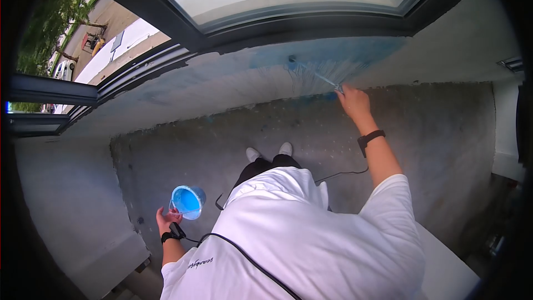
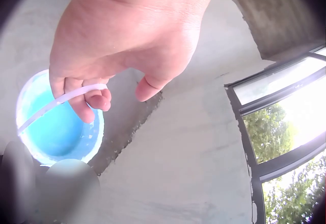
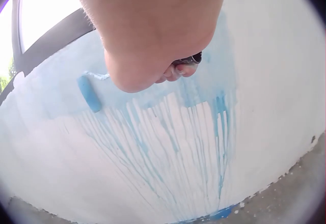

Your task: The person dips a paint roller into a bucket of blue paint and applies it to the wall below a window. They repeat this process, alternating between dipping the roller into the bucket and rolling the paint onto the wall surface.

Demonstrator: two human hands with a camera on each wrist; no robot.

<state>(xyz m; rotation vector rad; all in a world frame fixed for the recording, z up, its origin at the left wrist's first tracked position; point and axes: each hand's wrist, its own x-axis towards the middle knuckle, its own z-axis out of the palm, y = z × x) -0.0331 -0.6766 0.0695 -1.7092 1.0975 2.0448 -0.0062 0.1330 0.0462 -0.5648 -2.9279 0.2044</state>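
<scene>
My right hand [image 1: 355, 104] grips the handle of a paint roller, whose blue roller sleeve [image 3: 90, 94] lies against the wall below the window. Fresh light-blue paint [image 3: 204, 89] spreads over that wall, and long drips run down from it to the floor edge. Low on the other side, my left hand [image 1: 168, 220] has fingers hooked round the thin pale bail [image 2: 61, 100] of a small bucket. The bucket [image 1: 201, 195] hangs tilted from it and contains bright blue paint [image 2: 56, 132]. My left thumb [image 2: 148, 87] stands away from the bail.
A dark window frame [image 1: 300, 22] runs above the painted wall. Bare concrete floor [image 1: 311, 128] with specks of paint lies around my shoes [image 1: 285, 149]. A black cable [image 1: 244, 250] crosses my white shirt. A pale wall [image 1: 66, 200] rises at the left.
</scene>
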